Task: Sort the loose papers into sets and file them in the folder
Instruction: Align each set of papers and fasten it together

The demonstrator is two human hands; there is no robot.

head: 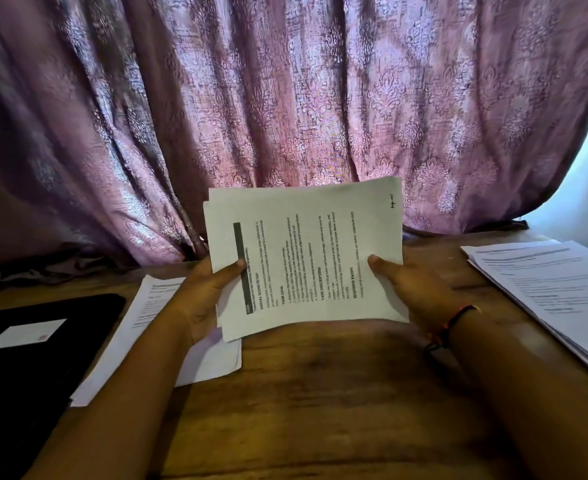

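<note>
A small stack of printed sheets [306, 251] is held up above the wooden table [320, 393], text turned sideways. My left hand [202, 299] grips its left edge, thumb on top of the front page. My right hand [413, 289] grips the right edge, thumb pressed on the page. A black folder [36, 341] with a white label lies shut at the left. Beside it, under my left forearm, lies a set of papers [129, 327]. Another pile of papers [548, 292] lies at the right edge of the table.
A purple patterned curtain [285, 98] hangs right behind the table. A bright wall or window shows at the far right. Bare wood lies between my forearms, near the front edge.
</note>
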